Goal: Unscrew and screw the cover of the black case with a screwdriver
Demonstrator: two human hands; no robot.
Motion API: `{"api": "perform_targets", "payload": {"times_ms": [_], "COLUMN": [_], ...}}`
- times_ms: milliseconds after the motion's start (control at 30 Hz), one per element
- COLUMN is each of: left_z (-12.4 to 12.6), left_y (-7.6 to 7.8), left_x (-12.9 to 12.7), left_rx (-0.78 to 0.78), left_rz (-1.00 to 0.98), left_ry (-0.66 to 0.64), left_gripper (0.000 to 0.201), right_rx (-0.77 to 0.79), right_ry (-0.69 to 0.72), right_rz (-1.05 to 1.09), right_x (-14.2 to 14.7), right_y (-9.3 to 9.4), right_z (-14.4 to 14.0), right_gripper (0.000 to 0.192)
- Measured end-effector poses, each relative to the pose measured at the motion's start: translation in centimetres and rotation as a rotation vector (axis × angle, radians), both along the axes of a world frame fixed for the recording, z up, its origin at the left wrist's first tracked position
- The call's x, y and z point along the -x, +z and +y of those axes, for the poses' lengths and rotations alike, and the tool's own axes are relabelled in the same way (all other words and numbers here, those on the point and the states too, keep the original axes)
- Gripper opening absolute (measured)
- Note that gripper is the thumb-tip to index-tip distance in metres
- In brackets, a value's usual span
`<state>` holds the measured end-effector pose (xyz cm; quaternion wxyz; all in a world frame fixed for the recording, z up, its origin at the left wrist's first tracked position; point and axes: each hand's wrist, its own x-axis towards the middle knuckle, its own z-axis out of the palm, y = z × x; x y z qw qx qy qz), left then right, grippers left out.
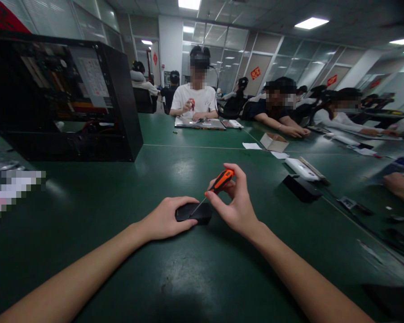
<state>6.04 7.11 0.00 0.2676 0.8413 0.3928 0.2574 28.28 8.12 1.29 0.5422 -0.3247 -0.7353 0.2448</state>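
My left hand grips a small black box-shaped part by its left end, thumb in front and fingers behind, on the green table. In my right hand is an orange and black screwdriver, held between thumb and fingers. Its thin shaft slants down to the left, and the tip meets the upper face of the black part. Whether a screw sits under the tip is too small to tell.
A black open-sided computer case stands at the back left. To the right lie a black box, a white device, cables and an open cardboard box. Across the table a person works with a red screwdriver; others sit further right.
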Motion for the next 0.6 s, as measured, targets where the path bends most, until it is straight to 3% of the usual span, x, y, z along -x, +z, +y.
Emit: {"api": "perform_targets", "payload": {"times_ms": [200,367,467,600], "left_z": [-0.1,0.0,0.0,-0.1], "left_y": [0.2,0.3,0.3,0.1], "left_x": [0.1,0.1,0.1,0.1], "left_rx": [-0.037,-0.046,-0.041,-0.058], "left_rz": [0.058,0.096,0.088,0.071], "left_ry": [0.028,0.114,0.118,0.112], "left_gripper": [0.044,0.036,0.037,0.039], "right_rx": [0.141,0.194,0.175,0.067], "right_ry": [0.002,-0.208,-0.265,-0.105], "right_rz": [0.109,0.317,0.135,-0.292], "right_x": [-0.2,-2.1,-2.9,-2.5], "right_y": [-0.3,-0.8,-2.2,-4.1], "right_z": [1.4,4.4,5.4,5.6], "right_gripper": [0.061,0.042,0.033,0.016]}}
